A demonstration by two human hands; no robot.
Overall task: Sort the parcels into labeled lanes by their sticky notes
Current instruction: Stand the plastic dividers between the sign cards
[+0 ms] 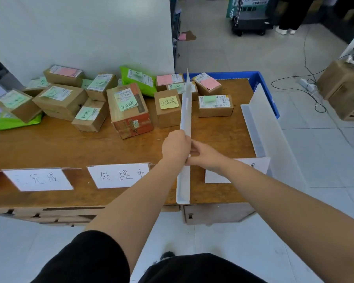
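Several cardboard parcels with green, pink and yellow sticky notes crowd the back of the wooden table point(49, 144). One box carries a yellow note point(169, 102); a tall red-printed box point(129, 111) stands left of it. A long white L-shaped divider point(186, 111) runs from the front edge toward the back. My left hand point(175, 147) and my right hand point(204, 155) both grip it near its middle. Three white lane labels stand along the front: left point(39, 179), middle point(119, 175), and right point(251, 166), the last partly hidden by my right arm.
A second white divider point(260, 121) lies along the table's right edge. A blue crate point(262, 82) sits behind the right corner. Cables and a power strip point(309, 86) lie on the floor, with cardboard boxes point(343, 88) at far right. A white wall backs the table.
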